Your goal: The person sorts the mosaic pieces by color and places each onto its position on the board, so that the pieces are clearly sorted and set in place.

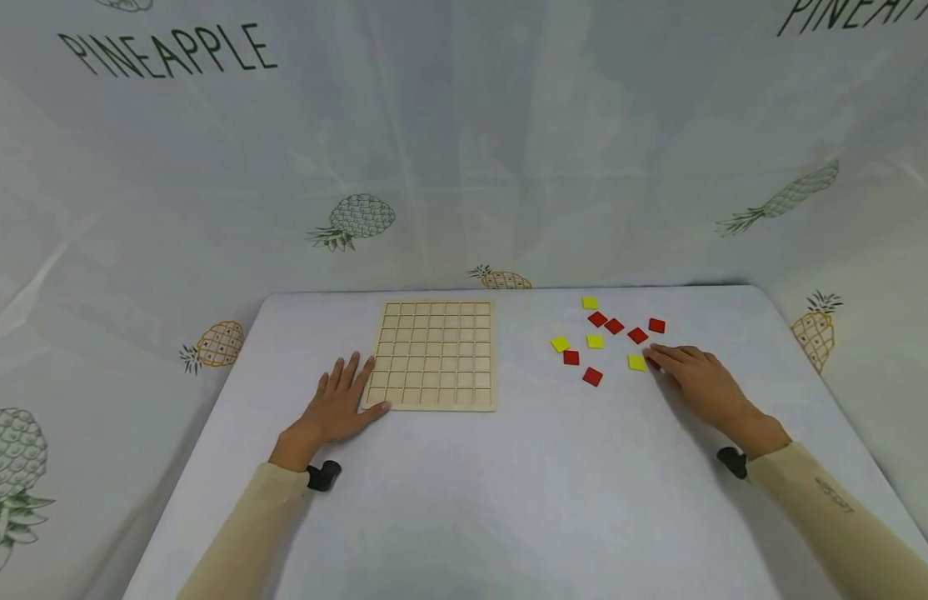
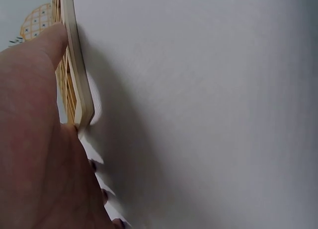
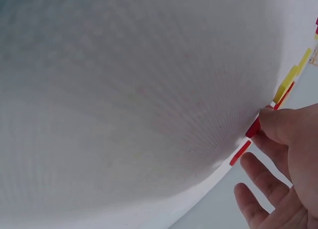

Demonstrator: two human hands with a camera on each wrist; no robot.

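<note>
My left hand [image 1: 336, 412] lies with spread fingers at the near left corner of a pale wooden grid board [image 1: 437, 357]. Its thumb touches the board's near edge, and the index fingertip is at the left edge. In the left wrist view the thumb [image 2: 54, 40] rests against the board's rim [image 2: 82, 80]. On the other side, my right hand [image 1: 696, 383] is low over the table beside a yellow square tile [image 1: 636, 362]. The right wrist view shows its thumb and index finger pinching a red tile [image 3: 253, 128], partly covered by the thumb.
Several red tiles [image 1: 592, 377] and yellow tiles [image 1: 595, 342] lie scattered to the right of the board on the white table [image 1: 524, 500]. A pineapple-print cloth [image 1: 464, 150] hangs behind the far table edge. Black wrist mounts [image 1: 325, 476] sit at both sleeves.
</note>
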